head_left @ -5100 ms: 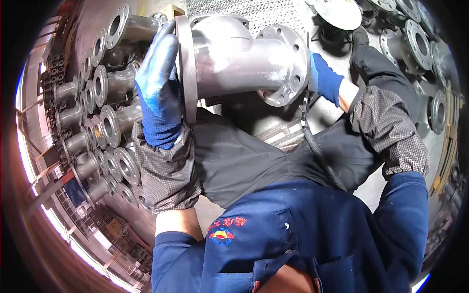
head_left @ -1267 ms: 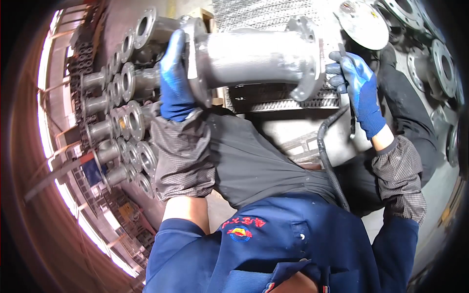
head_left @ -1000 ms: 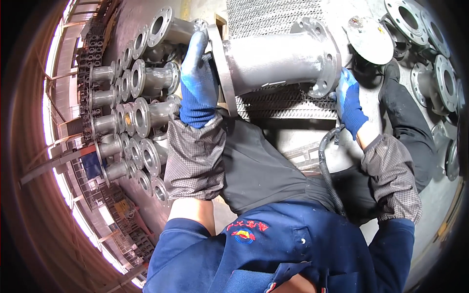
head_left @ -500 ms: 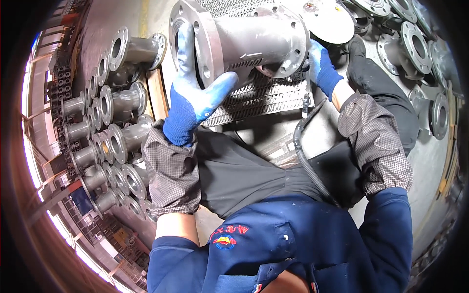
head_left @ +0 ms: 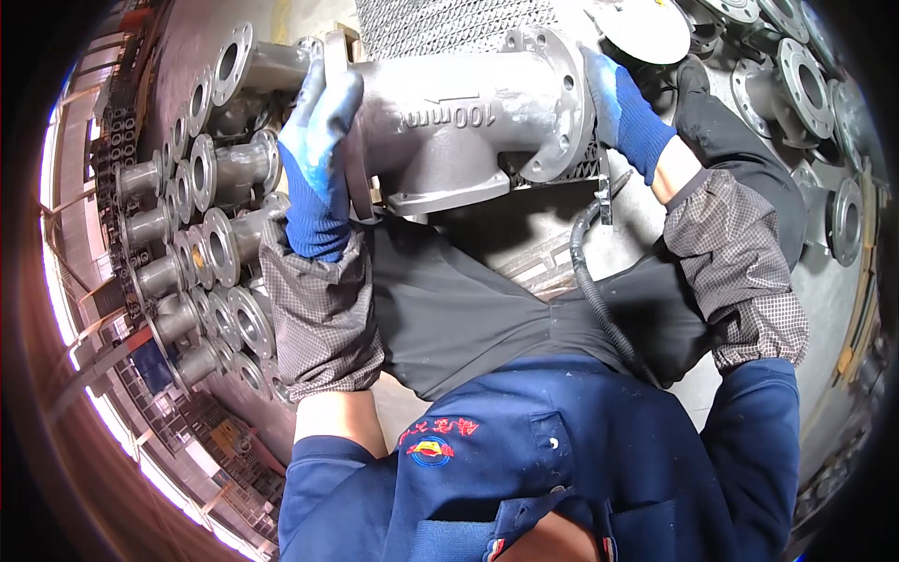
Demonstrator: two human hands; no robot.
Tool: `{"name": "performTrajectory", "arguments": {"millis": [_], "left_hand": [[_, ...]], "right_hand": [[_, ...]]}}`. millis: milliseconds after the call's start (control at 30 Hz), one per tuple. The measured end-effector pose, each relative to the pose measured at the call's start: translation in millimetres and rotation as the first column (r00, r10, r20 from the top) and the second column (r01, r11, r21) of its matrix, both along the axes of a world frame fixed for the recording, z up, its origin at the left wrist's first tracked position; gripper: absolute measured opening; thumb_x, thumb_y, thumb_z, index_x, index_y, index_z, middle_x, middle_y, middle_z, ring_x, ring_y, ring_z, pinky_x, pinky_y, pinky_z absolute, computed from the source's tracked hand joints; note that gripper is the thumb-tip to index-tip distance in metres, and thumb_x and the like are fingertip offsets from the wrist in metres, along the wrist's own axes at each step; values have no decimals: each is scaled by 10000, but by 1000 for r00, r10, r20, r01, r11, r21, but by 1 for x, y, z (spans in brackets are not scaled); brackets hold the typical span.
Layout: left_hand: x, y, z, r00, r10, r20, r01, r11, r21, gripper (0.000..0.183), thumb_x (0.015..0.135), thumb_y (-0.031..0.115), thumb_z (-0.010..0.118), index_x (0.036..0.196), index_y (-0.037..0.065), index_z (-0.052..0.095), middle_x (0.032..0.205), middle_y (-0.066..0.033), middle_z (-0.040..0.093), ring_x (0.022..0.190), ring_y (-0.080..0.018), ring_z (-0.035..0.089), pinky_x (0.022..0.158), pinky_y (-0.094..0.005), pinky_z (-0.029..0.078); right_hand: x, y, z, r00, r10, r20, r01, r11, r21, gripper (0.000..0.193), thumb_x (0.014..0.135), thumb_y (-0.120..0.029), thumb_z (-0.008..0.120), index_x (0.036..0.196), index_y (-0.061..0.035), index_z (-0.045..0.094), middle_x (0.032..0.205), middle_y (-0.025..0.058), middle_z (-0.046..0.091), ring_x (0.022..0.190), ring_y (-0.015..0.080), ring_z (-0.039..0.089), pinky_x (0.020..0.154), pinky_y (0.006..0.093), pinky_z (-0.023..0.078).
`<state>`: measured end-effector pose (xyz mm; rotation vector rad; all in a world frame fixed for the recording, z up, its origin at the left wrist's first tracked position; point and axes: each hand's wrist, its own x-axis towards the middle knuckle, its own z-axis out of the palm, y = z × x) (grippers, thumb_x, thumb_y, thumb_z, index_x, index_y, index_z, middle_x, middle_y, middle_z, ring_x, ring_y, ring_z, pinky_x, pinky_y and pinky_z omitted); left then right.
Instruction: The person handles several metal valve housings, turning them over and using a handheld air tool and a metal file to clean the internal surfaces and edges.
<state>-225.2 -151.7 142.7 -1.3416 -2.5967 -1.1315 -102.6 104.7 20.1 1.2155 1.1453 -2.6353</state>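
Between my hands is a grey flanged metal pipe fitting (head_left: 440,89), with a raised arrow on its body and a side branch ending in a flat flange (head_left: 449,190) toward me. My left hand (head_left: 318,140), in a blue and white glove, is closed around its left flange (head_left: 357,169). The matching gloved right hand (head_left: 618,108) grips the right flange (head_left: 567,103) at its outer side; those fingers are partly hidden. Behind and beneath the fitting lies a ridged metal grating (head_left: 449,26).
Rows of similar fittings (head_left: 220,173) stand at the left, and more (head_left: 796,94) lie at the far right. A white round disc (head_left: 646,28) sits beyond my right hand. A dark corrugated hose (head_left: 590,281) runs down across my leg.
The fitting has turned so its side branch and raised arrow face me, and its left end has come nearer. My left hand has moved left and now wraps the flange.
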Motion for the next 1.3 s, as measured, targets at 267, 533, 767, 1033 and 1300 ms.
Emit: {"name": "performTrajectory", "arguments": {"millis": [267, 533, 767, 1033, 1300], "left_hand": [[1, -10, -7, 985, -129, 114, 122, 990, 65, 381, 947, 158, 439, 1296, 4, 440, 1160, -171, 557, 977, -221, 590, 848, -344, 485], [-5, -2, -6, 940, -187, -285, 201, 979, 19, 374, 949, 141, 417, 1301, 17, 443, 1275, -184, 499, 1142, -269, 522, 965, -358, 415], [-5, -10, -1, 947, -151, -284, 147, 988, -36, 475, 739, -13, 563, 1210, 24, 512, 1279, -268, 454, 1082, -409, 538, 825, -383, 482], [62, -9, 0, 796, -252, 551, 49, 933, 355, 882, 765, 312, 658, 1413, -54, 184, 1430, -184, 287, 1305, -259, 308, 1071, -367, 225], [67, 15, 13, 953, -48, 300, 1, 988, 156, 841, 795, 358, 559, 1412, -65, 176, 1455, -161, 253, 1334, -229, 252, 1095, -330, 163]], "right_hand": [[-18, 11, 3, 1000, -13, 19, 11, 996, 84, 351, 945, -296, 377, 1092, -22, 541, 942, 93, 620, 803, 184, 608, 733, 322, 518], [-19, 5, 16, 986, -101, -135, 117, 987, 110, 349, 932, -293, 409, 1090, -7, 533, 974, 109, 612, 819, 199, 606, 740, 319, 515], [4, -31, 26, 966, -240, -96, 249, 964, 89, 412, 952, -298, 411, 1235, -3, 468, 1129, 106, 562, 1000, 178, 546, 869, 295, 452], [85, -23, 1, 958, 206, -200, -2, 702, 713, 453, 923, -262, 428, 1297, -6, 418, 1220, 143, 525, 1094, 229, 518, 922, 328, 431], [99, -55, -7, 948, -66, -310, 203, 879, 432, 521, 938, -401, 419, 1287, -15, 446, 1194, 118, 555, 1039, 198, 554, 903, 305, 442]]}}
